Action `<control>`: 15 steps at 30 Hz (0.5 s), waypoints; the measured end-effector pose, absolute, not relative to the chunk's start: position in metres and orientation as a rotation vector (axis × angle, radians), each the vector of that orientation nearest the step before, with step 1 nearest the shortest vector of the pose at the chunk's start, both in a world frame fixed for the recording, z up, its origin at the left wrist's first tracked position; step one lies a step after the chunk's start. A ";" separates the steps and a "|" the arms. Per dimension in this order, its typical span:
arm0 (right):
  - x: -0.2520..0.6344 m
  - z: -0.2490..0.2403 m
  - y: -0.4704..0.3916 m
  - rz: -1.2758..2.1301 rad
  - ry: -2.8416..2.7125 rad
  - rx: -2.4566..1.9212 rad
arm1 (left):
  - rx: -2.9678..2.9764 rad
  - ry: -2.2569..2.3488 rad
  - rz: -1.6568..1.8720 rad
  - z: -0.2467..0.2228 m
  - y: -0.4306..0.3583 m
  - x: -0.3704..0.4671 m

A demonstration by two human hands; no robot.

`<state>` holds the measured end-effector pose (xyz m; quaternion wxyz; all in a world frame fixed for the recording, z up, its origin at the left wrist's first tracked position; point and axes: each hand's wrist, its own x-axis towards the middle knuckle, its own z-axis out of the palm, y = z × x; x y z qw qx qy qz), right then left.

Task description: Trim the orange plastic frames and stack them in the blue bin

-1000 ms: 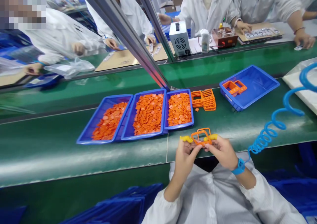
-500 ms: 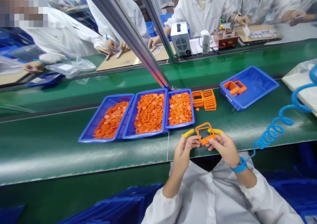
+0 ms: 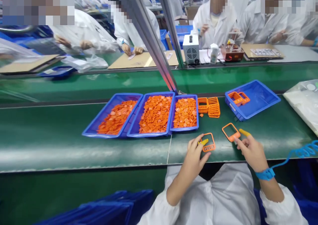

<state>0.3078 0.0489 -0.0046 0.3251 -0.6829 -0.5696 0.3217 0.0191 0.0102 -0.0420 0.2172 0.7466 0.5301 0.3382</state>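
Observation:
My right hand (image 3: 252, 148) pinches an orange plastic frame (image 3: 234, 137) by its solid lower bar, just above the green work surface. One of its fingers wears a yellow finger cot and points past the frame. A second orange frame (image 3: 209, 148), with small openings along its lower bar, is at my left hand (image 3: 193, 157). The left fingers are spread over that frame's left side, one in a yellow cot, and the thumb is apart near its lower edge. A blue wrist strap (image 3: 266, 174) with a coiled cord is on my right wrist.
Three blue trays of small orange pieces (image 3: 156, 114) stand to the left. Stacked orange frames (image 3: 213, 107) sit beside them. A blue bin (image 3: 260, 100) with a few frames is at the right, near a plastic bag (image 3: 304, 102). A metal post (image 3: 159, 52) rises behind; co-workers sit opposite.
Both hands were together at one orange frame. They have parted: the right has moved right with a frame, and the left now spreads over another frame. My view has shifted too.

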 end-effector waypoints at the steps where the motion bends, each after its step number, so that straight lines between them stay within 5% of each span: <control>1: 0.305 -0.003 0.048 0.830 -1.520 -1.765 | 2.074 1.472 0.933 -0.042 0.010 0.020; 7: 0.247 0.020 0.058 0.906 -1.809 -1.331 | 2.104 1.471 0.919 -0.038 0.014 0.020; 15: 0.138 0.062 0.159 0.353 -2.480 -1.074 | 2.073 1.429 0.990 -0.035 0.018 0.011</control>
